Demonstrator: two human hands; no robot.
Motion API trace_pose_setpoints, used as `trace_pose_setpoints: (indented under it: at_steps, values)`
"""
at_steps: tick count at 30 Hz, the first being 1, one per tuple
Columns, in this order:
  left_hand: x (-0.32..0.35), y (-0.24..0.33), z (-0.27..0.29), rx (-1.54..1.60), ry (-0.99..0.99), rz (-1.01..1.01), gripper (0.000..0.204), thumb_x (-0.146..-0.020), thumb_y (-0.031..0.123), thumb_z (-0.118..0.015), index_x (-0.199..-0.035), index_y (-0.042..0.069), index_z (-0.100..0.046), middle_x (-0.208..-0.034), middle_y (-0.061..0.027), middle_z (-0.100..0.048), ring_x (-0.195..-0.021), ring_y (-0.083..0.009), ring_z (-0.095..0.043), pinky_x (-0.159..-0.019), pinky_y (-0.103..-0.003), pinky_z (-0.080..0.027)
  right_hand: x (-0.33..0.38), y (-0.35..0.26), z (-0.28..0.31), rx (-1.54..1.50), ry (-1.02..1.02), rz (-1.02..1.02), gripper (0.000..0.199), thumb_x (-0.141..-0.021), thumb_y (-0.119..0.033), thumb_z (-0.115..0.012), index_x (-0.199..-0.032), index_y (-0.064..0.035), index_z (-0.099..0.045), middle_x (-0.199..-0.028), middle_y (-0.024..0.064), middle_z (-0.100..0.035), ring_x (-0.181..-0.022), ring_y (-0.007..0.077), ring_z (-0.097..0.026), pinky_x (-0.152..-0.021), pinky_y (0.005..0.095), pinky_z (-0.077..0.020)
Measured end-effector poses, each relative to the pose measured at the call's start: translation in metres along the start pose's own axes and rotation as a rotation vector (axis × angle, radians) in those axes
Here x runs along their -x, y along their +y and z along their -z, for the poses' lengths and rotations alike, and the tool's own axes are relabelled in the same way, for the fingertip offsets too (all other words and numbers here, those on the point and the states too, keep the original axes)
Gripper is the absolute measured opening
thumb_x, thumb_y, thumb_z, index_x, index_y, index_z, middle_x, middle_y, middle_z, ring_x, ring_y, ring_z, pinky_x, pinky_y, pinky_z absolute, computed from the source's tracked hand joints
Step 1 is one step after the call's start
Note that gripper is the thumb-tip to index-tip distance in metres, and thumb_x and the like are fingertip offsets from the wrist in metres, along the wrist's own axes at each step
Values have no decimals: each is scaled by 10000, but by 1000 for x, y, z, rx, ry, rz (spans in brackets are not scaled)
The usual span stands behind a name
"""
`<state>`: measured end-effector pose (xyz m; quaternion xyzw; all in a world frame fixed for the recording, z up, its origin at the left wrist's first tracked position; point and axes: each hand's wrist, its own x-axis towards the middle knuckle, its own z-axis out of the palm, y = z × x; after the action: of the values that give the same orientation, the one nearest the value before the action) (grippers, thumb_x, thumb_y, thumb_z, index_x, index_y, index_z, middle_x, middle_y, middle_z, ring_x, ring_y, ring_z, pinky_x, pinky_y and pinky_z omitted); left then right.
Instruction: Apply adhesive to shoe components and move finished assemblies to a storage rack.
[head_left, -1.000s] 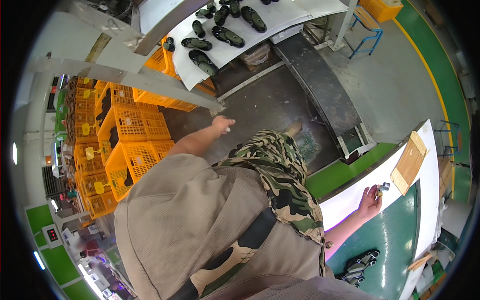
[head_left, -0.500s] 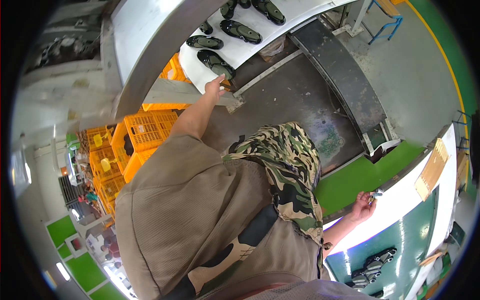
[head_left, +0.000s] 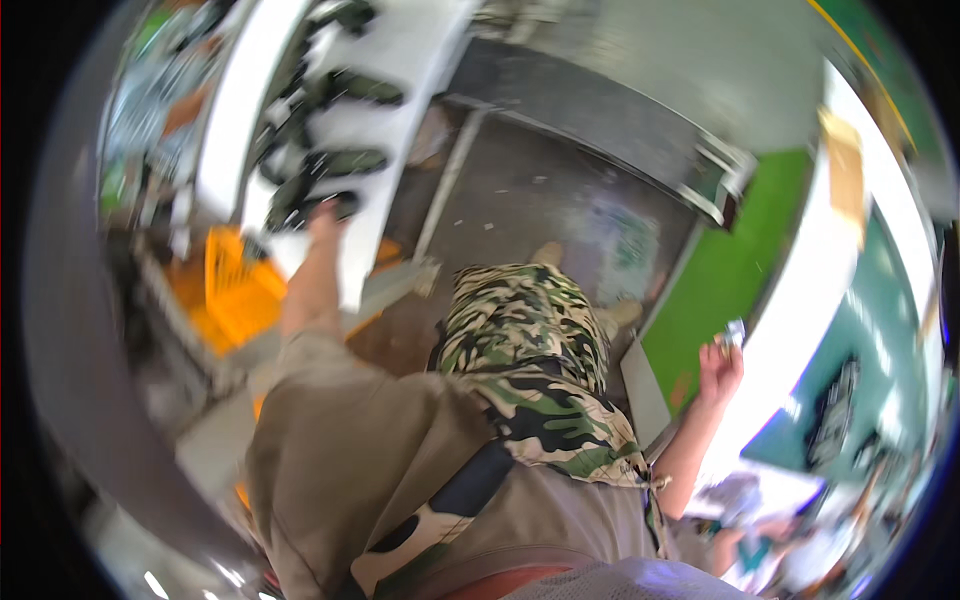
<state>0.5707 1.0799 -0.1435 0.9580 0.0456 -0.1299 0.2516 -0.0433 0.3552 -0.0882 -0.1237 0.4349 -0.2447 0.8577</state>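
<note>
My left arm reaches to a white bench at the upper left. There my left hand, blurred by motion, touches the nearest dark green and black sandal; whether its fingers close round it cannot be made out. More such sandals lie beyond it in a row. Out to the right, my right hand is raised beside a white-edged green conveyor belt. Its fingers are closed on a small silvery object, too blurred to name.
An orange plastic crate stands below the bench. Dark metal framing runs across ahead, with a green panel on the right. Dark footwear lies on the belt, near a tan board. Blurred people are at the lower right.
The view has turned, so the bench now stands further left and shows more sandals. My left hand has gone from a sandal's end to over the nearest sandal. The right hand still holds the small object.
</note>
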Motion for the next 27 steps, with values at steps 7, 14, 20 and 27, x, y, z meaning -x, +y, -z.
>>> trace_pose_setpoints:
  at_steps: [7, 14, 20, 27]
  values:
    - [-26, 69, -25, 1032, -30, 613, 682, -875, 571, -504, -1439, 199, -414, -1503, -40, -408, -1412, -310, -307, -1104, -649, -192, 22, -17, -28, 106, 235, 278, 120, -866, -149, -649, -940, -124, -558, -953, 73, -656, -917, 279, -672, -777, 425, -539]
    - [141, 260, -206, 478, -614, 408, 546, -869, 377, -661, -1292, 65, -514, -1329, -129, -511, -1015, -319, -591, -729, -466, -493, 100, -65, -21, -160, 191, 446, 200, -835, -81, -681, -922, -121, -505, -901, 94, -651, -862, 266, -659, -727, 387, -475]
    - [429, 552, -347, 162, -1277, -304, 474, -847, 219, -728, -1263, 41, -585, -1121, -73, -649, -909, -167, -655, -690, -292, -511, 170, -95, 75, -323, 290, 634, 218, -809, -85, -697, -925, -138, -520, -845, 60, -643, -758, 220, -644, -652, 349, -464]
    - [678, 770, -497, -164, -1594, -643, 536, -886, 386, -659, -1235, -8, -555, -1181, -149, -636, -966, -261, -648, -791, -387, -539, 228, -117, 161, -428, 553, 743, 169, -837, -134, -697, -911, -130, -545, -819, 23, -644, -702, 149, -625, -608, 293, -464]
